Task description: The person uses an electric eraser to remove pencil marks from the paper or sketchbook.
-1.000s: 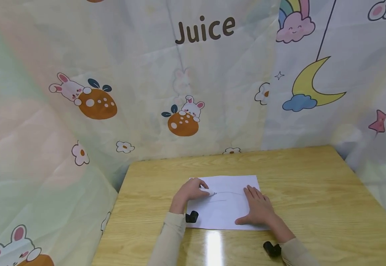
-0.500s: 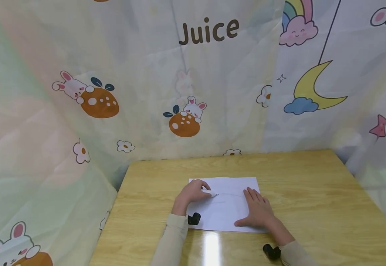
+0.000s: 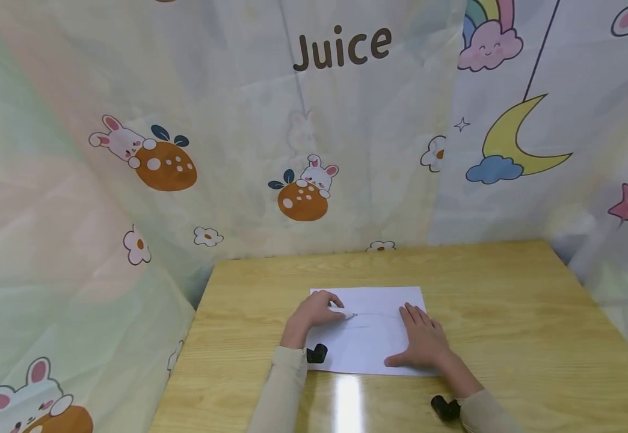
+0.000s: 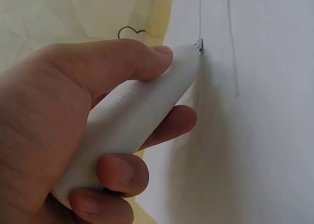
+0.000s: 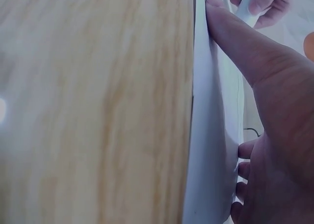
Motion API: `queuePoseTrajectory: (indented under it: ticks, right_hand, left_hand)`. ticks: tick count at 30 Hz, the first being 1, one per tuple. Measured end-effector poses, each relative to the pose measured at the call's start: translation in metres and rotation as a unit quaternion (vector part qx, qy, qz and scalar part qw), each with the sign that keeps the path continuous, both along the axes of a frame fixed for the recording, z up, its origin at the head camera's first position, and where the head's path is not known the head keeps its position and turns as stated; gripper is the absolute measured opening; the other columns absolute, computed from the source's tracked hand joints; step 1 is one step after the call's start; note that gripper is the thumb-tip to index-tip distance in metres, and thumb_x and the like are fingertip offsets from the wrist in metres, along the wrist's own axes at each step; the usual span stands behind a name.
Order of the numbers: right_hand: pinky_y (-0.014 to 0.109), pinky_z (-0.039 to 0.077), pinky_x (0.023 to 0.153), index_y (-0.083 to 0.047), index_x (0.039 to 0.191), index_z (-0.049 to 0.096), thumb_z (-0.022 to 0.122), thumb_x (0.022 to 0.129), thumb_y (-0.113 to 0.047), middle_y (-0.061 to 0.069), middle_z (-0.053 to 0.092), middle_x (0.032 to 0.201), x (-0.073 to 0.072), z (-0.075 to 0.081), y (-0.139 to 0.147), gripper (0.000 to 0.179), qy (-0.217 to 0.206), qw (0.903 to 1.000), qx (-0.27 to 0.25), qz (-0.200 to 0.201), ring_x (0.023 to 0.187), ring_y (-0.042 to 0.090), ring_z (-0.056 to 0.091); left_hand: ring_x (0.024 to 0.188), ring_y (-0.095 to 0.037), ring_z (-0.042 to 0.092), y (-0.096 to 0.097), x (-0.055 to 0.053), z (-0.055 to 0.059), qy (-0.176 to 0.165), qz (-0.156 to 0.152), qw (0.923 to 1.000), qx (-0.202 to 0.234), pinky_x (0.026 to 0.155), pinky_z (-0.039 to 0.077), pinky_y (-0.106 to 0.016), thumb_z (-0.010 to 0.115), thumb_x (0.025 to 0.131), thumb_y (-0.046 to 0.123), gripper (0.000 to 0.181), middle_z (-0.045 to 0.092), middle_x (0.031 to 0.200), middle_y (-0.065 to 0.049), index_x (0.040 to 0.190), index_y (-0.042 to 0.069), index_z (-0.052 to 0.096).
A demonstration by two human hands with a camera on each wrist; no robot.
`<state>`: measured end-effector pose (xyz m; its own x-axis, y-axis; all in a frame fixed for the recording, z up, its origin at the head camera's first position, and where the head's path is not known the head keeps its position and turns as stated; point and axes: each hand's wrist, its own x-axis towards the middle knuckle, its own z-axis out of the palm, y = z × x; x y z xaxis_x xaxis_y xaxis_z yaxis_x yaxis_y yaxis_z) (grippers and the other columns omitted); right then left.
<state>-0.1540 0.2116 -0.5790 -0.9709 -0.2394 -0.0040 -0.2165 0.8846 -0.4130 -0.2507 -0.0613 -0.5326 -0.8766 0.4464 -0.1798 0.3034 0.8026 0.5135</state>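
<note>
My left hand (image 3: pixel 316 310) grips a thick white utility knife (image 4: pixel 127 106) with a small grey metal tip. Its thumb lies along the upper side, and the other fingers curl beneath. The tip meets a white sheet of paper (image 3: pixel 363 349) at one of two thin grey lines (image 4: pixel 231 37); whether they are cuts or marks I cannot tell. At the sheet's right side, my right hand (image 3: pixel 421 340) rests flat with fingers and thumb spread. In the right wrist view, the right hand's thumb (image 5: pixel 235 30) touches the paper near its edge.
The paper lies on a light wooden table (image 3: pixel 249 337). Black pieces sit at both wrists, one at the left wrist (image 3: pixel 317 353) and one at the right (image 3: pixel 445 408). A printed cloth (image 3: pixel 368 180) hangs behind the table.
The left hand has shifted slightly right with the knife, its tip staying near the upper line. The right hand keeps its place on the paper. The head view has swayed a little.
</note>
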Motion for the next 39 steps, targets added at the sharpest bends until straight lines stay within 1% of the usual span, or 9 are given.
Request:
queuePoseTrajectory:
  ticks: [4, 8, 12, 17, 20, 24, 31, 36, 39]
  right_hand:
    - [0.069, 0.024, 0.099, 0.007, 0.148, 0.030, 0.067, 0.054, -0.086, 0.026, 0.025, 0.152, 0.001, -0.005, -0.002, 0.137, -0.003, 1.0000, 0.004, 0.005, 0.137, 0.047, 0.023]
    - [0.069, 0.023, 0.100, 0.006, 0.147, 0.030, 0.069, 0.054, -0.084, 0.026, 0.025, 0.152, 0.000, -0.005, -0.002, 0.136, -0.004, 0.9999, 0.009, -0.004, 0.137, 0.047, 0.023]
    - [0.069, 0.022, 0.100, 0.006, 0.148, 0.029, 0.070, 0.054, -0.083, 0.027, 0.024, 0.153, -0.001, -0.003, -0.001, 0.136, -0.011, 0.9999, 0.009, -0.003, 0.137, 0.047, 0.021]
    - [0.069, 0.021, 0.100, 0.006, 0.148, 0.030, 0.069, 0.053, -0.084, 0.027, 0.024, 0.153, -0.004, -0.003, 0.000, 0.137, -0.009, 0.9999, 0.012, -0.006, 0.137, 0.048, 0.021]
    - [0.069, 0.022, 0.100, 0.006, 0.147, 0.030, 0.068, 0.052, -0.086, 0.026, 0.025, 0.152, -0.002, -0.004, 0.000, 0.137, -0.013, 0.9998, 0.015, -0.008, 0.137, 0.048, 0.022]
    - [0.069, 0.022, 0.100, 0.006, 0.148, 0.030, 0.068, 0.053, -0.085, 0.026, 0.024, 0.153, -0.002, -0.005, 0.000, 0.137, -0.010, 0.9999, 0.010, -0.009, 0.138, 0.047, 0.021]
    - [0.069, 0.022, 0.100, 0.006, 0.148, 0.029, 0.069, 0.055, -0.084, 0.026, 0.025, 0.153, -0.007, 0.000, -0.001, 0.135, -0.002, 0.9999, 0.011, -0.004, 0.138, 0.047, 0.022]
    - [0.068, 0.021, 0.101, 0.005, 0.148, 0.029, 0.069, 0.054, -0.084, 0.025, 0.025, 0.153, -0.004, 0.001, -0.002, 0.135, -0.013, 0.9998, 0.013, -0.012, 0.138, 0.046, 0.021]
    - [0.069, 0.020, 0.101, 0.005, 0.148, 0.029, 0.068, 0.052, -0.085, 0.026, 0.025, 0.153, 0.001, -0.001, -0.002, 0.138, -0.021, 0.9996, 0.009, -0.014, 0.138, 0.047, 0.021]
  left_hand:
    - [0.078, -0.007, 0.054, -0.003, 0.003, -0.002, 0.008, 0.009, 0.9998, -0.016, 0.070, 0.045, -0.028, 0.076, 0.082, 0.033, 0.018, 0.067, 0.098, 0.011, 0.097, 0.022, 0.076]
    - [0.080, -0.009, 0.055, 0.002, 0.004, 0.003, 0.019, -0.004, 0.9998, -0.010, 0.072, 0.046, -0.030, 0.076, 0.082, 0.033, 0.019, 0.068, 0.098, 0.007, 0.097, 0.021, 0.075]
    - [0.079, -0.008, 0.055, 0.004, 0.004, 0.007, 0.016, -0.003, 0.9996, -0.023, 0.071, 0.046, -0.029, 0.076, 0.082, 0.034, 0.019, 0.067, 0.099, 0.007, 0.097, 0.022, 0.075]
    - [0.078, -0.007, 0.054, 0.009, 0.000, 0.002, 0.018, -0.006, 0.9997, -0.018, 0.070, 0.046, -0.028, 0.076, 0.083, 0.034, 0.020, 0.068, 0.098, 0.009, 0.098, 0.021, 0.076]
    - [0.076, -0.007, 0.053, 0.011, 0.001, 0.000, 0.016, -0.010, 0.9997, -0.018, 0.068, 0.045, -0.028, 0.075, 0.083, 0.034, 0.020, 0.068, 0.098, 0.010, 0.099, 0.021, 0.076]
    - [0.080, -0.008, 0.055, 0.007, 0.002, 0.002, 0.022, -0.007, 0.9995, -0.021, 0.070, 0.046, -0.029, 0.075, 0.082, 0.036, 0.021, 0.067, 0.097, 0.009, 0.099, 0.022, 0.075]
    - [0.083, -0.010, 0.058, 0.003, -0.003, 0.004, 0.045, -0.006, 0.9984, -0.033, 0.070, 0.046, -0.030, 0.075, 0.083, 0.037, 0.021, 0.067, 0.095, 0.008, 0.100, 0.024, 0.075]
    - [0.080, -0.013, 0.059, 0.007, 0.002, 0.002, 0.085, -0.025, 0.9952, -0.041, 0.067, 0.047, -0.032, 0.074, 0.083, 0.037, 0.023, 0.068, 0.094, 0.005, 0.101, 0.023, 0.074]
    - [0.080, -0.012, 0.059, 0.005, 0.007, -0.005, 0.085, -0.026, 0.9948, -0.050, 0.067, 0.047, -0.031, 0.073, 0.084, 0.038, 0.023, 0.068, 0.095, 0.006, 0.102, 0.024, 0.073]
